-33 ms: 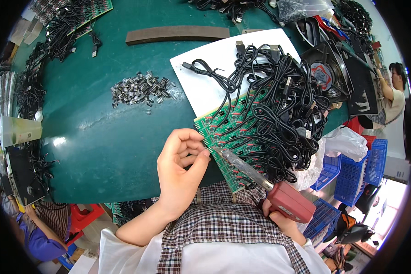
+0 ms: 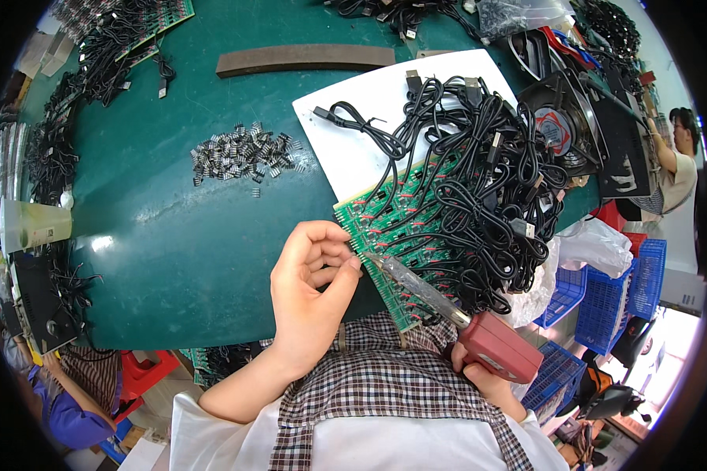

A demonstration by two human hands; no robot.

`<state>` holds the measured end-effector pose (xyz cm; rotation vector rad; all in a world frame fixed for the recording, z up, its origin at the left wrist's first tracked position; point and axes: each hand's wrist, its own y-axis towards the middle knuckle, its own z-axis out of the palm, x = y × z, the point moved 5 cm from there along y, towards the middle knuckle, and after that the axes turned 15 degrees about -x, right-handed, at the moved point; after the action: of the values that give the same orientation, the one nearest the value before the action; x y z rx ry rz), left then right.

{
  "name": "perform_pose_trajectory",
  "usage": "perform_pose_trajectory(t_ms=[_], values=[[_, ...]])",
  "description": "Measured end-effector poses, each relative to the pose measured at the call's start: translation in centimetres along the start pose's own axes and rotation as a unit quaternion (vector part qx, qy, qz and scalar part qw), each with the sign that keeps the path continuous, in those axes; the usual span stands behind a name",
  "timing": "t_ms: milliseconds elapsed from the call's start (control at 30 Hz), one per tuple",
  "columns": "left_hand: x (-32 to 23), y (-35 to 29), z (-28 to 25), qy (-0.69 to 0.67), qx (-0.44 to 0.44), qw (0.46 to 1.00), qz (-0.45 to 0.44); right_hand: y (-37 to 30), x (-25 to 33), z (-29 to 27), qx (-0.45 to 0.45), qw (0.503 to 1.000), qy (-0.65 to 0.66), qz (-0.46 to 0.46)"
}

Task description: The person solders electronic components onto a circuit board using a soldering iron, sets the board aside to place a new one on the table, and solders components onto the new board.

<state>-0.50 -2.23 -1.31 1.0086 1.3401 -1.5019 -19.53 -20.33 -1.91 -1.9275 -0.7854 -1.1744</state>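
Observation:
A green circuit board panel [image 2: 397, 235] carries rows of small parts, with bundled black USB cables [image 2: 479, 196] soldered to it and heaped over its right side. At its left edge is my left hand [image 2: 310, 290], fingers curled and thumb tip close to the pins there. What sits between those fingertips is too small to make out. My right hand [image 2: 483, 378] grips the red handle of a soldering iron [image 2: 499, 345], partly hidden behind it. The iron's tip reaches the board's left edge, just beside my left thumb. Under the panel lies a white board [image 2: 330, 149].
Small metal pin connectors [image 2: 243, 153] lie piled on the green table [image 2: 173, 259]. Behind them is a long brown bar [image 2: 306, 59]. A fan [image 2: 562, 129] stands at right, above blue crates [image 2: 605, 306]. More cables line the left edge, near a plastic jug [image 2: 35, 224]. Co-workers sit on both sides.

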Motion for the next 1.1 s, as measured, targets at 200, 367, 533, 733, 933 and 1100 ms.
perform_pose_trajectory(t_ms=[200,367,533,733,933,1100], values=[[0.3,0.3,-0.1,-0.012,0.016,1.0,-0.006,0.1,-0.1,0.0,-0.017,0.997,-0.038,-0.062],[0.3,0.4,-0.1,-0.011,0.019,1.0,-0.008,0.0,-0.5,-0.1,-0.007,0.998,0.004,-0.07],[0.4,0.4,-0.1,-0.014,0.016,1.0,-0.007,-0.8,-1.6,-0.9,-0.009,0.985,-0.144,-0.094],[0.2,0.4,0.0,-0.007,0.007,1.0,-0.006,0.0,-0.4,-0.2,0.006,0.997,-0.001,-0.074],[0.3,0.4,0.0,0.002,0.007,1.0,-0.006,-0.6,-1.4,-0.9,-0.011,0.996,-0.038,-0.082],[0.2,0.3,0.0,0.008,0.002,1.0,0.005,-1.2,-1.8,-1.3,-0.022,0.996,-0.056,-0.069]])
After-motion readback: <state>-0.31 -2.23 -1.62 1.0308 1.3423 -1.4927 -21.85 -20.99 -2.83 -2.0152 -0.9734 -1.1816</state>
